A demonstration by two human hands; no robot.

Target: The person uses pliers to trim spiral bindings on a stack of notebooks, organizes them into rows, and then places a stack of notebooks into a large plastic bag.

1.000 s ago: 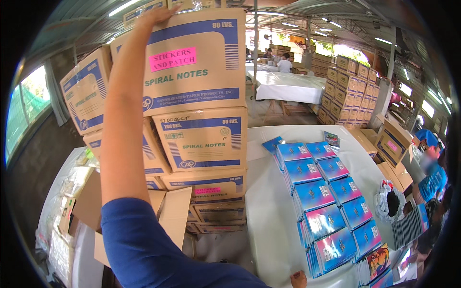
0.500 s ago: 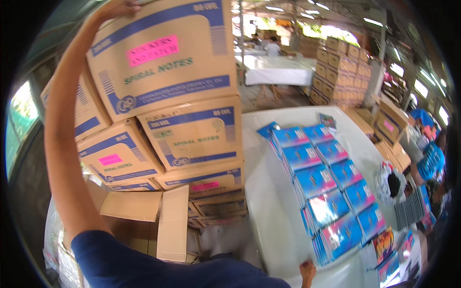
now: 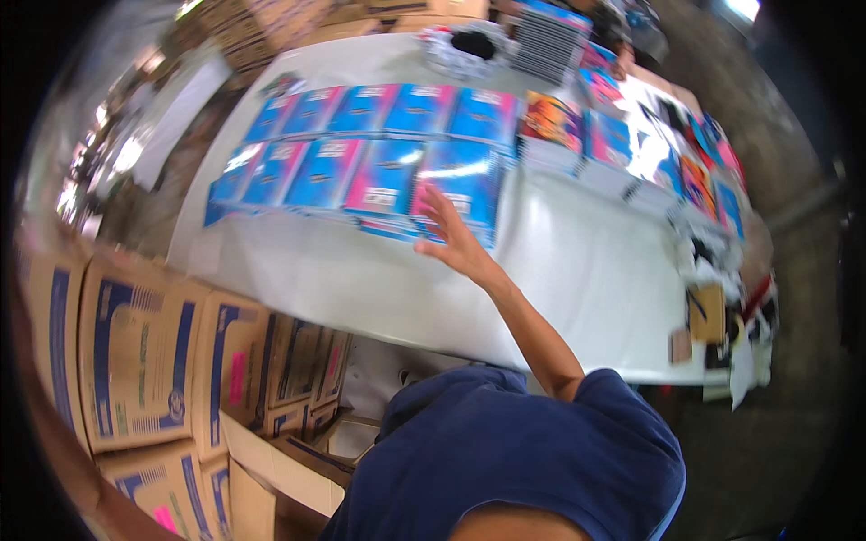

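Observation:
My right hand (image 3: 453, 239) reaches over the near edge of the rows of notebooks, its fingers spread and nothing in them. Stacks of blue and pink spiral notebooks (image 3: 383, 180) stand side by side in two rows on the white table (image 3: 361, 279). The fingers overlap the nearest right stacks in view; whether they touch is unclear. My left forearm (image 3: 104, 491) runs up along the left rim beside the stacked cardboard cartons (image 3: 140, 361), and its hand is out of sight. An opened carton (image 3: 280, 464) with raised flaps lies below the cartons, near my body.
Notebooks with orange covers (image 3: 552, 122) and more stacks sit further right on the table. A white plastic bag (image 3: 465, 50) and a stack of dark-edged notebooks (image 3: 548, 41) are at the far side. Small boxes (image 3: 706, 313) lie at the right end. More cartons (image 3: 234, 36) stand beyond.
My view has swung right from the carton stack to the table. My right hand has come up over the notebooks with fingers spread. My left hand, earlier atop a carton, has left the view.

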